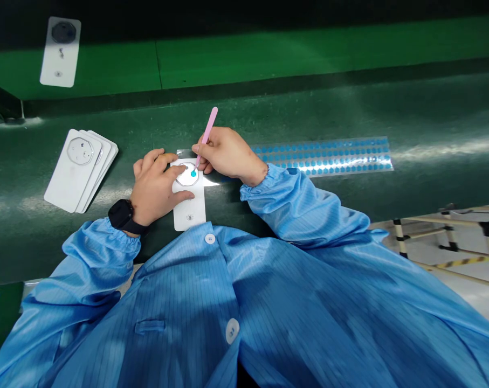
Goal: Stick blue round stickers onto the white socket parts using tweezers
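A white rectangular panel (188, 207) with an octagonal ring near its top lies on the green table, close to my body. My left hand (156, 186) rests on the panel's left side, fingers spread, thumb lying across it and fingertips at the ring. In my right hand (227, 154) is a pink tweezer-like tool (209, 126), pinched between thumb and fingers and slanting down. Its tip meets a small blue dot (193, 173) inside the ring. A clear sheet with rows of blue dots (333, 154) extends to the right from beneath my right hand and wrist.
Several similar white panels (69, 180) lie in a fanned stack at the left. Another white panel (59, 60) with a dark round part sits on the raised green ledge (244, 62) at the upper left. A tubular frame (446, 221) stands beyond the table's edge at the right.
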Demonstrator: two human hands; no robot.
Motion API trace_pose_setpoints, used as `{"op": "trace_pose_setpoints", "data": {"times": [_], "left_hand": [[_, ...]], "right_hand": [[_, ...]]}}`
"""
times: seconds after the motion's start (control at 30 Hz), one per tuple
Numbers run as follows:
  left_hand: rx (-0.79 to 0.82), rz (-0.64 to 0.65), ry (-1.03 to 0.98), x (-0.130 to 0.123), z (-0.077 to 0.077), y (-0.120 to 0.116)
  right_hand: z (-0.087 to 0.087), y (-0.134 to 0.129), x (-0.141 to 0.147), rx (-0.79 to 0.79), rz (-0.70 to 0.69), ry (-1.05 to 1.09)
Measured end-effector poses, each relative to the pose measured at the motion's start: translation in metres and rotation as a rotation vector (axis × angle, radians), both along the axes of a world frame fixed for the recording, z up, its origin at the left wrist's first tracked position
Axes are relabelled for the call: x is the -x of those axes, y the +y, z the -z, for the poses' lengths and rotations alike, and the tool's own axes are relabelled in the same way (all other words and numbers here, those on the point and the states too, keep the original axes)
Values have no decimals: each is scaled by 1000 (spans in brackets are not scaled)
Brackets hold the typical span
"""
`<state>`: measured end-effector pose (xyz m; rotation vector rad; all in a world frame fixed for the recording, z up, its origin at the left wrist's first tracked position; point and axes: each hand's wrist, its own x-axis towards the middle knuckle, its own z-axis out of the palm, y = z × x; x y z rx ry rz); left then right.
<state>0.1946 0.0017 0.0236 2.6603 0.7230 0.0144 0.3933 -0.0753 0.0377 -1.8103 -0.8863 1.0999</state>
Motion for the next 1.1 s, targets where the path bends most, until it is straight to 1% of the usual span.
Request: {"op": "trace_pose_setpoints", "data": {"times": [0.33,0.8,1.1], "left_hand": [[-3,10,-13,1,0,0],[-67,26,-95,4,12,1],[-80,82,-96,6,9,2]], "right_hand": [[3,-1,-1,-1,-15,-43],[16,-2,-5,-104,-87,-105],[19,-3,-6,-111,-108,-175]]}}
